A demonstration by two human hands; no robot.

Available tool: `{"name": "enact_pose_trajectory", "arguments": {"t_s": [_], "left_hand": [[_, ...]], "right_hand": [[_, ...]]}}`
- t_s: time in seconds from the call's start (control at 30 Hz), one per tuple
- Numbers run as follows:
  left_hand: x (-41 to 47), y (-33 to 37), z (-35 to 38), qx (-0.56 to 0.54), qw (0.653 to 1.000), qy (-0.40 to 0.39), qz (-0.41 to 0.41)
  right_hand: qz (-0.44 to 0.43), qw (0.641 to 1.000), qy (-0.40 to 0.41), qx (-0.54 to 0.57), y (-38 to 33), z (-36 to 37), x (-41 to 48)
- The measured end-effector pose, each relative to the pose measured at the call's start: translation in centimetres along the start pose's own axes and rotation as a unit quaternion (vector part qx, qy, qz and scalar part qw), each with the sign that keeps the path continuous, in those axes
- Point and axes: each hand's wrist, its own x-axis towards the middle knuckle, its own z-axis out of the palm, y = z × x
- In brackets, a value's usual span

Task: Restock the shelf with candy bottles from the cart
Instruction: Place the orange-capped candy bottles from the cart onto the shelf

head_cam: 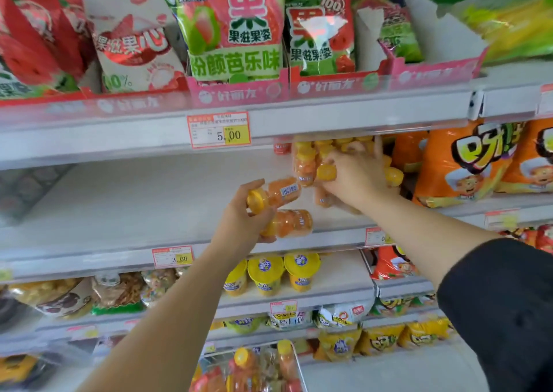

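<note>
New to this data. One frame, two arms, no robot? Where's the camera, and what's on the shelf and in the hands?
No robot here: a person is restocking a shop shelf with bare hands. The single picture comes from a wide-angle camera worn on the head, looking forward and down, so both arms enter from below. The left hand grips two candy bottles, orange with yellow caps, lying sideways. The right hand reaches into a cluster of bottles of the same kind at the back of the white shelf; blur hides whether it grips one. Orange snack bags sit to their right. At the bottom edge, the cart holds more bottles.
</note>
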Motion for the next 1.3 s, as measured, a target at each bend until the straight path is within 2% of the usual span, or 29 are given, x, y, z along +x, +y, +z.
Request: {"name": "enact_pose_trajectory", "arguments": {"t_s": [0.23,0.4,0.63,0.93,1.0,1.07,1.17,1.3], "left_hand": [[1.7,0.2,0.4,-0.037,0.999,0.016,-0.026],[2.5,0.3,0.0,-0.023,0.999,0.022,-0.022],[2.8,0.0,-0.3,-0.014,1.0,0.017,-0.021],[3.1,0.4,-1.0,0.024,1.0,0.006,-0.016],[3.1,0.6,-1.1,0.05,0.999,0.006,-0.011],[3.1,1.1,-1.2,0.098,0.995,0.003,0.003],[3.3,2.1,-1.1,0.215,0.976,-0.005,0.042],[3.7,3.3,-0.5,0.338,0.937,-0.029,0.083]], "right_hand": [[0.02,0.997,-0.068,-0.028,1.0,0.2,2.5],[0.01,0.994,-0.089,0.059,2.2,0.5,3.3],[0.006,0.996,-0.053,0.067,1.8,1.0,3.2],[0.011,0.998,-0.064,0.008,1.8,-0.2,2.4],[-0.035,0.998,-0.012,0.047,1.1,-0.7,1.7],[-0.114,0.984,-0.008,0.133,0.0,-1.2,1.1],[-0.206,0.944,-0.102,0.236,-2.6,-1.7,0.9],[-0.21,0.928,-0.166,0.26,-4.9,-1.1,1.4]]}}
